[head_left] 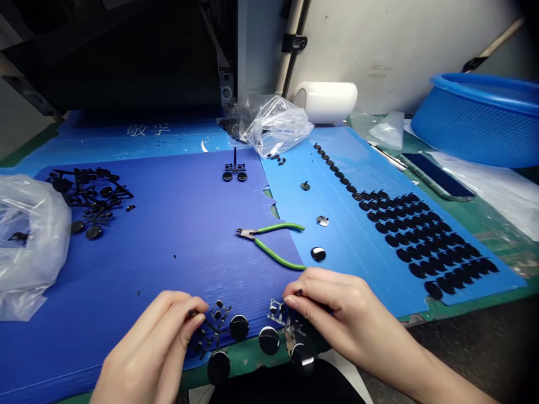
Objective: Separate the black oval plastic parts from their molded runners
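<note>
1. Head view, near edge: both my hands are closed down on black moulded plastic frames with round caps attached, at the front edge of the dark blue corrugated sheet (177, 235)
2. My left hand (155, 348) pinches the left frame (219, 328) with thumb and fingertips curled in; one round cap sits just right of my thumb, another hangs lower over the sheet's edge
3. My right hand (337, 314) has its fingers bent over the right frame (290, 331); two caps show below my fingertips. How much of it I actually grip is hard to tell, since my fingers cover it
4. The green-handled cutters (273, 241) lie untouched on the sheet just beyond my right hand, handles spread
5. On the lighter blue sheet (349, 163) to the right, rows of loose black discs (421, 235) are laid out, with three single discs between them and the cutters
6. Far left: a clear plastic bag (29, 241) and a heap of black sprue frames (90, 193)
7. At the back: another small frame (234, 171), a crumpled clear bag (275, 123), a white roll (328, 101) and a blue basket (480, 118) on the tabletop (484, 230)
</note>
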{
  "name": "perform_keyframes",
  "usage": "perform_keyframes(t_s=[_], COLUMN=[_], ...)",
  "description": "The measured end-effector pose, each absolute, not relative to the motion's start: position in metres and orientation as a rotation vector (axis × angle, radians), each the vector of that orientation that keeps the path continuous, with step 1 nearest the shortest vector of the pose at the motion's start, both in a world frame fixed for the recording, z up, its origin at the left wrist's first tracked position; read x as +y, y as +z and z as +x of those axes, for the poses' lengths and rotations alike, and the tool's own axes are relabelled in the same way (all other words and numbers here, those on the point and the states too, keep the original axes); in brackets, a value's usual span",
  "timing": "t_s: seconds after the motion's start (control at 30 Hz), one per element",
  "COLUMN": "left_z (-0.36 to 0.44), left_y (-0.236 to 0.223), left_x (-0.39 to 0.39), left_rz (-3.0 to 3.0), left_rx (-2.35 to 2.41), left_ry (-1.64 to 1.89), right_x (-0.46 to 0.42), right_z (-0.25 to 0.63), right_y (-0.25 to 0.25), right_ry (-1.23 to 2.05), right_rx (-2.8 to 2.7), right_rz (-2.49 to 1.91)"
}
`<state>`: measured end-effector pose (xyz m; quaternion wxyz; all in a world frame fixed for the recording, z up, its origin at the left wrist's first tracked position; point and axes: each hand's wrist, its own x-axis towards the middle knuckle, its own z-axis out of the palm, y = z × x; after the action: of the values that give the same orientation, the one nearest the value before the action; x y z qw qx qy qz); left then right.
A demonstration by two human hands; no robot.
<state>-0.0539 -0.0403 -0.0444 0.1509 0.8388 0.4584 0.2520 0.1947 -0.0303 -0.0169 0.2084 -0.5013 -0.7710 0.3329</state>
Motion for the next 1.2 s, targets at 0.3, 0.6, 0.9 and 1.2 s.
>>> perform_keyframes(t_s=[0.3,0.6,0.9,1.2], left_z=[-0.050,-0.058,-0.060,-0.062], left_y=[-0.055,-0.063,-0.055,-0.044], left_x=[-0.050,-0.051,-0.046,-0.044], left_rz=[2.123,2.131,2.314,2.475], left_rx=[1.526,1.569,1.479,1.353], left_ry=[0.759,0.788,0.744,0.696], right_x=[-0.033,-0.034,-0.033,-0.035], right_z=[0.196,0.196,0.197,0.197], right_y=[-0.017,-0.014,-0.014,-0.014], right_ry=[0.906,0.911,0.930,0.890], right_rx=[-2.149,-2.175,-2.188,-2.217], right_rz=[-1.401,-1.345,-1.300,-1.265])
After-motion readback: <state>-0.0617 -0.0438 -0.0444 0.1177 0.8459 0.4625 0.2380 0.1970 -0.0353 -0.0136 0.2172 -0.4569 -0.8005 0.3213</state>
